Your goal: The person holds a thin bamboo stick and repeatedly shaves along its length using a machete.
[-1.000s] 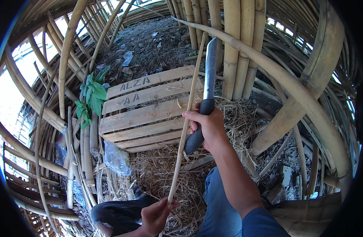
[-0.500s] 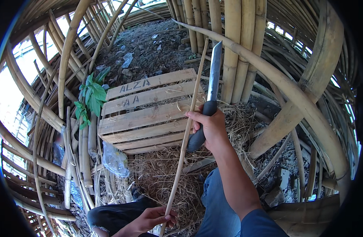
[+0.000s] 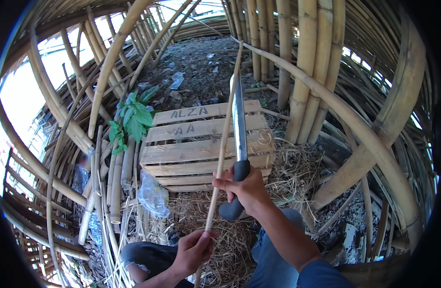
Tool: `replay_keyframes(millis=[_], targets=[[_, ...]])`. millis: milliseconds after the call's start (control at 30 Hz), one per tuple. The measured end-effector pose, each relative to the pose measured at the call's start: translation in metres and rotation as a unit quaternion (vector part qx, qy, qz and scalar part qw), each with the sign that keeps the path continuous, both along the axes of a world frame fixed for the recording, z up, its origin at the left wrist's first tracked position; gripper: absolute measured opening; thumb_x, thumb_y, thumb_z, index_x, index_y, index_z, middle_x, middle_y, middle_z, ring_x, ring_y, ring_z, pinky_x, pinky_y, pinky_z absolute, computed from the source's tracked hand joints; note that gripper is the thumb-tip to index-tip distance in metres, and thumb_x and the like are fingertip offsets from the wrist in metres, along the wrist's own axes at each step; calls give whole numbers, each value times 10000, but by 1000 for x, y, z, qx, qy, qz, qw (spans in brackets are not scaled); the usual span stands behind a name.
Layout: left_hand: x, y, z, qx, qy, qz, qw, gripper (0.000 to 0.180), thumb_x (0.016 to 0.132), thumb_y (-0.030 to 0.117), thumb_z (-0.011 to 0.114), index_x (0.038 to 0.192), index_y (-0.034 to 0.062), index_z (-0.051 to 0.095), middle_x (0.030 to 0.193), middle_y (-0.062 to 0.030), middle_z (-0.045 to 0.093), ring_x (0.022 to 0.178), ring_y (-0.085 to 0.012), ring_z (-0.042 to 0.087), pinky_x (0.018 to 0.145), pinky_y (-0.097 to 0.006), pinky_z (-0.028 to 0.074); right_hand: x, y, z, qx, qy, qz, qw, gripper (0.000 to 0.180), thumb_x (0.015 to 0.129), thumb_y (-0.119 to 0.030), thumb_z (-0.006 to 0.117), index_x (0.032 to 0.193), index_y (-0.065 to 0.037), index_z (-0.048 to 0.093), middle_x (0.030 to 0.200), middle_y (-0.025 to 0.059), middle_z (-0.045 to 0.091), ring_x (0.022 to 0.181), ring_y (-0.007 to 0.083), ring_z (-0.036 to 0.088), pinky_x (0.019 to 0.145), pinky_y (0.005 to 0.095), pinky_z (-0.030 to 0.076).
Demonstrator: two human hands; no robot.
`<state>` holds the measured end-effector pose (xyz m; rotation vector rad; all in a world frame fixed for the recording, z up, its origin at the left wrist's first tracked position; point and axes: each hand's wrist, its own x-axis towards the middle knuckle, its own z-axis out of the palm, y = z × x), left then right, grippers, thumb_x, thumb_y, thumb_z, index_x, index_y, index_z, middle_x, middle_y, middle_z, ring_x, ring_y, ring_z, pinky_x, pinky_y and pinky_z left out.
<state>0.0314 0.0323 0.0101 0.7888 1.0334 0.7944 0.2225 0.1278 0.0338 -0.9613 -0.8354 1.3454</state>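
A long thin bamboo strip (image 3: 225,137) runs up from between my knees, leaning slightly right toward its tip. My left hand (image 3: 195,250) pinches its lower part between thumb and fingers. Higher up, my right hand (image 3: 245,188) is closed round the black handle of a large knife (image 3: 239,122), blade pointing away from me. The thumb or forefinger of that hand also touches the strip. The blade stands upright just right of the strip, its tip close behind it; whether they touch I cannot tell. Behind both lies a slatted wooden crate (image 3: 184,153).
Pale shavings (image 3: 297,177) cover the ground around the crate. Bamboo poles (image 3: 309,72) stand at the back right, and a thick curved pole (image 3: 345,103) crosses the right side. A leafy plant (image 3: 134,117) and a clear plastic bag (image 3: 153,196) sit left of the crate.
My right hand with the knife has come down and left, nearer to me. The blade has turned more upright, toward the strip. My left hand has moved up and slightly right; the view has shifted.
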Motion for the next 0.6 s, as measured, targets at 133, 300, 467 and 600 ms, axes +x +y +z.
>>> replay_keyframes(millis=[133,300,467,600], targets=[[18,15,3,51,50,-51,996,295,1008,246,441,1019,-12,582,679,-11,522,493,-67,444,442,-213,358,-9,-11,2,-38,5,20,999,243,715,16,767,789,-19,538,754,112,650,490,97,538,424,244,424],[27,17,13,52,51,-116,991,306,1007,271,447,1065,-1,574,704,1,544,576,-62,525,512,-215,450,9,-1,4,-42,21,-47,998,216,723,35,744,773,-11,539,617,62,566,449,104,501,425,255,416],[21,6,2,24,58,-135,989,309,1006,291,445,1083,23,580,736,-2,568,603,-54,533,530,-212,457,40,9,7,-33,-29,-109,993,227,746,16,723,830,-37,519,591,28,521,439,100,465,429,255,394],[10,0,-16,78,114,-176,975,281,1003,273,458,1082,37,587,746,6,568,639,-51,533,552,-211,444,54,13,7,6,-20,-163,986,208,760,29,700,819,-45,515,605,40,531,451,100,468,431,258,393]])
